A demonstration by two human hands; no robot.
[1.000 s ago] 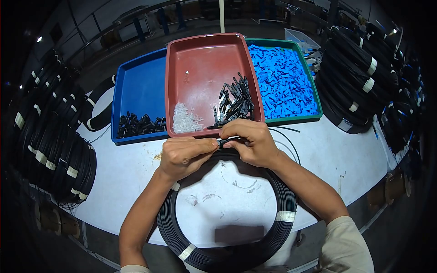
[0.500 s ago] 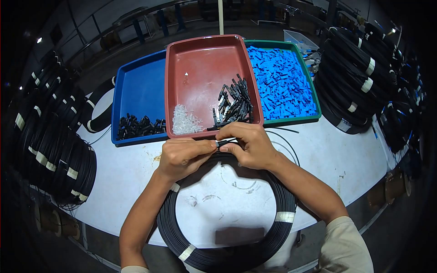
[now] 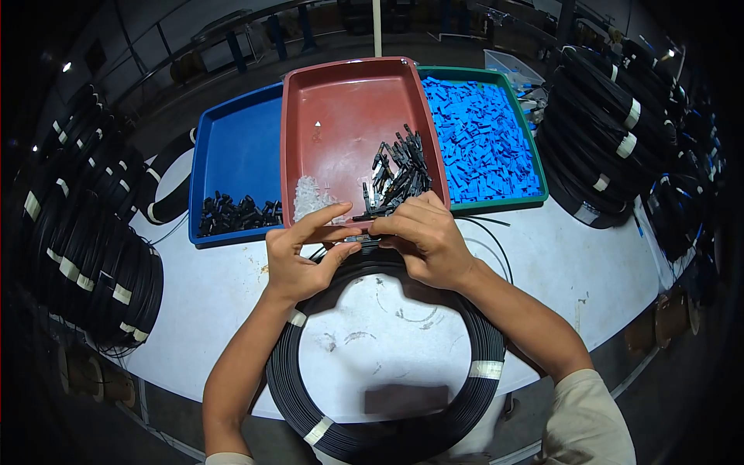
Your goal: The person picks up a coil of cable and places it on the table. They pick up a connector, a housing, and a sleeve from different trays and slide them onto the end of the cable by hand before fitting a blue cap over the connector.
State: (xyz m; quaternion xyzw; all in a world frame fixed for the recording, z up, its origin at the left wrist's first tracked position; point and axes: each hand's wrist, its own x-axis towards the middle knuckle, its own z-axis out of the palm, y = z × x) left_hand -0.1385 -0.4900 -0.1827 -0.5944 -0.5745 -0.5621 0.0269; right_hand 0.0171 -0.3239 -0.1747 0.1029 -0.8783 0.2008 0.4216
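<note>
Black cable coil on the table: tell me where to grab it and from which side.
Grip the cable coil at its near-left tape band, coming from the near side. The band bundles the strands, and that arc seems to overhang the table edge, so fingers could wrap under. The far arc lies under the left hand and right hand.

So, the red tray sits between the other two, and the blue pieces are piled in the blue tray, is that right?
Not quite: the head view shows the blue pieces in the green tray; the blue tray holds black parts. The red tray does sit between them.
</note>
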